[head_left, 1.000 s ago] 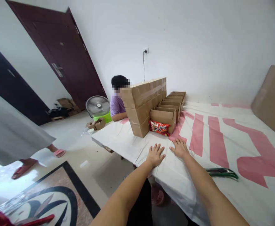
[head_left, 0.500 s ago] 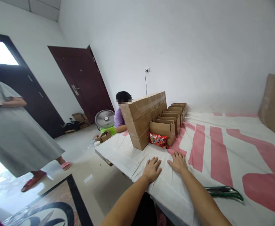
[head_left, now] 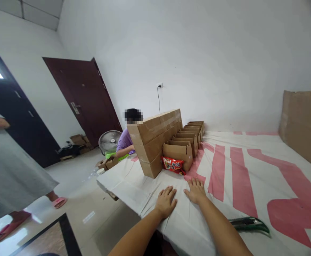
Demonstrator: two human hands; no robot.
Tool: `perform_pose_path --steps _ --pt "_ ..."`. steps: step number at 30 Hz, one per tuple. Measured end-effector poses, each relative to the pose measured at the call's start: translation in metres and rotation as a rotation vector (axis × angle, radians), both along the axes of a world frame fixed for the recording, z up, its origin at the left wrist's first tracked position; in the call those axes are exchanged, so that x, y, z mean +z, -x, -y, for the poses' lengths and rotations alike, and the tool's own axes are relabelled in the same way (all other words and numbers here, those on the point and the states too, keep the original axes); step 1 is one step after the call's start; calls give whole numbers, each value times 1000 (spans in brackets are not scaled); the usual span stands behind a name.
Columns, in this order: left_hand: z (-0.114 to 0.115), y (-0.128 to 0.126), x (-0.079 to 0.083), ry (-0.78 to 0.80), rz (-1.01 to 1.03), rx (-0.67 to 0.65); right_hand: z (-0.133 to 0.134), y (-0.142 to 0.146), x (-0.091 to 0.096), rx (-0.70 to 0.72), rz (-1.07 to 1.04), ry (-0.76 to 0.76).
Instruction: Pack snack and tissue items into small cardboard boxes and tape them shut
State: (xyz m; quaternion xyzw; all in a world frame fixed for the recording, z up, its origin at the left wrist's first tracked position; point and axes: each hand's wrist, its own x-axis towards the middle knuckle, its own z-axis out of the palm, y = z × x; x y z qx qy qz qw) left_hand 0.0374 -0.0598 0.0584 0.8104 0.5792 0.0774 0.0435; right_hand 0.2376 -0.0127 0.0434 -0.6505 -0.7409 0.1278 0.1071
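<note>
Red packet [head_left: 173, 165] on cloth [head_left: 183, 222], 12 o'clock from hands, just before front carton [head_left: 177, 152]. Left hand [head_left: 165, 202], right hand [head_left: 196, 191] palm-down on cloth, fingers loose, gripping nothing. Box stack [head_left: 151, 144] 11 o'clock; knife [head_left: 250, 224] 4 o'clock.
</note>
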Motion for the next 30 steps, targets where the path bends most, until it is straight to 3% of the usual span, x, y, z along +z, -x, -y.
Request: perform_pose_path --steps 6,9,12,16,19,24,30 --pt "3 3 -1 12 52 -4 -5 -6 15 114 -18 -41" --pt "-9 0 4 33 95 14 -15 -15 18 155 -82 -58" --pt "-38 -7 17 20 138 71 -37 -26 14 127 -191 -72" --pt "-90 -19 34 -151 217 189 -86 -40 4 -32 -399 -116" --pt "-123 -23 37 -217 306 280 -125 -50 -2 -104 -571 -166" --pt "-152 -21 12 -242 423 282 -173 -52 -10 -49 -836 -206" --pt "-162 -16 -28 -474 580 133 -205 -44 -25 114 -999 -189"
